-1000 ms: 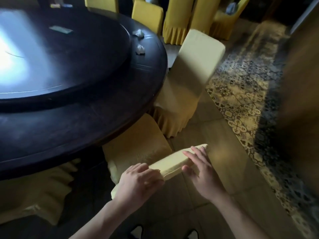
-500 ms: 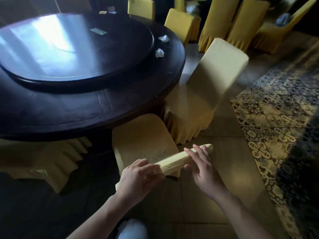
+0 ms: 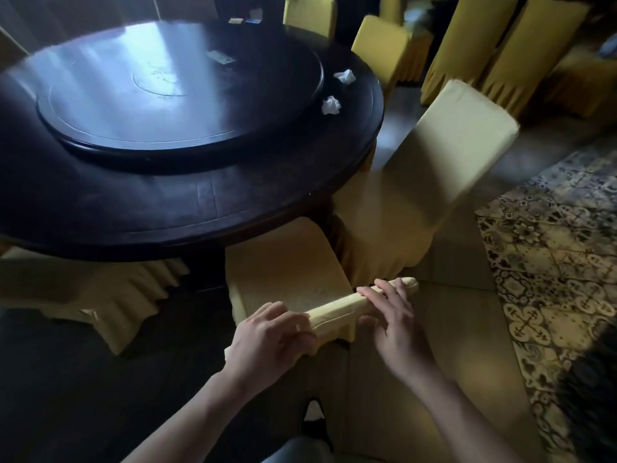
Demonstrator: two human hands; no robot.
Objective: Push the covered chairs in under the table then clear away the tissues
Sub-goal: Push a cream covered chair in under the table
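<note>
We found the left hand gripping the near covered chair's top rail, and the right hand resting on it with fingers straight. Over the last second the seat had slid further under the worktop, nearly home. Beyond, the next chair stood out, and two tissues remained uncollected.

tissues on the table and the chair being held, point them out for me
near tissue (image 3: 331, 105), head view, middle of the crumpled wad
far tissue (image 3: 345, 76), head view, middle of the wad
held chair (image 3: 337, 308), head view, top edge of the backrest between the hands
</note>
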